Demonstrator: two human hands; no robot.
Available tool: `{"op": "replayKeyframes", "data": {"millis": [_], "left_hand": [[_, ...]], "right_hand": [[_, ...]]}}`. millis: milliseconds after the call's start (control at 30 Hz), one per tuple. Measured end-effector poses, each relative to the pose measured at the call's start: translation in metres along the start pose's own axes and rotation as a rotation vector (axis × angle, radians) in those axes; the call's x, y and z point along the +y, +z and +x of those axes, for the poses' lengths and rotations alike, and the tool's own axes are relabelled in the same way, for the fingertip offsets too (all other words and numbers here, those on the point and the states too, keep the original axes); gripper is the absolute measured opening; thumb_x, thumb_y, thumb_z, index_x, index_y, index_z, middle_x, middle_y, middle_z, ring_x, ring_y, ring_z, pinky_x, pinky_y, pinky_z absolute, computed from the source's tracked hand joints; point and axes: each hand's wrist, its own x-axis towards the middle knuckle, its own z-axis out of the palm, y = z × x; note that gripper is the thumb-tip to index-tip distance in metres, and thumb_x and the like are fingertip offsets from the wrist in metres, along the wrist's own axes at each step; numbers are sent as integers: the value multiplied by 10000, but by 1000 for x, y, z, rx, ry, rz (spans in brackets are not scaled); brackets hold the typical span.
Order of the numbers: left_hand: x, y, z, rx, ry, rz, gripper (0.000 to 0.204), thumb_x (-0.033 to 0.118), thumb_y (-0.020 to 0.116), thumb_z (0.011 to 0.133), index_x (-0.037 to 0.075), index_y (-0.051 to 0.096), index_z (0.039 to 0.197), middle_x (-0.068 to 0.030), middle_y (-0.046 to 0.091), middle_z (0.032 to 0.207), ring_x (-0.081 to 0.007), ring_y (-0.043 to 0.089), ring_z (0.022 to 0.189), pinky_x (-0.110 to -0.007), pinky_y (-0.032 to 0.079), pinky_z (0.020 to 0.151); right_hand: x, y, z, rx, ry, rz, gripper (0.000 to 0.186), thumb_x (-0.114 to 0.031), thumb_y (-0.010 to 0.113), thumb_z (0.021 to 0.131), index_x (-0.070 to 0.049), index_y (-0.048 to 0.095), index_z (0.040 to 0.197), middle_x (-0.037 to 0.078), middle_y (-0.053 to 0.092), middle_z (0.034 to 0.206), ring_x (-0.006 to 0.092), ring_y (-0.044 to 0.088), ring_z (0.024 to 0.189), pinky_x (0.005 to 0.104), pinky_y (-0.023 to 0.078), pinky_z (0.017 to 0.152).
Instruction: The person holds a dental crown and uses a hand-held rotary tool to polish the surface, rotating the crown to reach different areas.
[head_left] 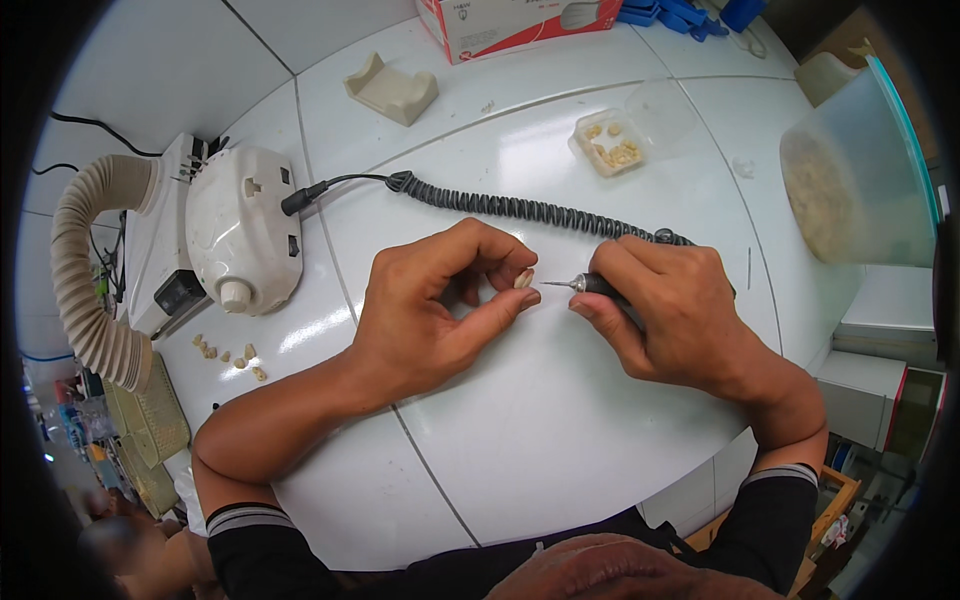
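Observation:
Between thumb and fingertips, my left hand point(430, 300) pinches a small cream tooth-shaped piece point(524, 279). My right hand point(670, 310) is closed around a dark rotary handpiece point(596, 285), whose thin metal bit points left at the piece. A small gap seems to separate the bit's tip from it. From the handpiece's rear, mostly covered by my right hand, a black coiled cord point(520, 208) runs left to a white control box point(245, 230). Both hands are over the white tabletop point(540, 420).
Several cream pieces point(240, 362) lie near the control box. More fill a small clear box point(610, 145) beyond my hands. A beige stand point(390, 88) and a red-and-white carton point(520, 25) are farther back. A ribbed hose point(85, 270) curves at left; a large translucent tub point(850, 180) stands right.

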Motion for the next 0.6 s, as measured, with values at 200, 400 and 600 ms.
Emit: {"op": "replayKeyframes", "data": {"millis": [200,400,600], "left_hand": [[-1,-3,-1,-16,-51,5,202,51,893,959,46,790,1134,-38,801,925,-112,740,807,-275,546,677],[-1,-1,0,7,19,6,186,2,852,957,41,813,1135,-54,800,983,-118,729,801,-278,551,678],[-1,1,-1,27,-9,-35,184,-13,828,961,38,818,1137,-57,799,1006,-120,724,800,-275,550,678]], "right_hand": [[-2,0,0,-29,24,-7,300,-282,822,1038,-60,644,946,71,611,754,258,614,554,396,475,514],[0,0,0,-20,-7,-33,330,-339,794,1072,-60,661,955,53,605,731,218,599,527,374,468,487],[-1,-1,0,-23,-12,-31,339,-347,795,1072,-58,660,957,52,600,728,216,597,529,371,466,488]]}}
